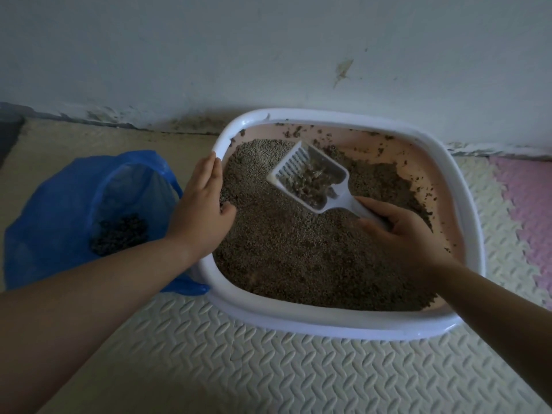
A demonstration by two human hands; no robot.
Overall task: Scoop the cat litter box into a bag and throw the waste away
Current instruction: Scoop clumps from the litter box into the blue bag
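Surroundings: the litter box (328, 325), white rim and pink inside, sat on a cream ribbed floor mat (239, 369) with its far side against the wall (268, 55). A pink mat tile (525, 210) lay to the right. A blue bag (59, 204) stood open just beside the box's left side, with dark clumps (119, 234) in its bottom.

Between scoop and bag: the box's left rim and the left hand (203, 210), which rested on that rim with the fingers straight along it and the thumb inside on the litter (298, 258).

The scoop (310, 177) was inside the box, in the far half, low over the litter; contact could not be resolved. Its long axis ran from near-right to far-left, with the handle toward the person and the slotted end toward the far-left corner. Clumps sat in its bowl. The right hand (403, 234) was curled tight around the handle.

Count: one box, one scoop, one bag, two hands.
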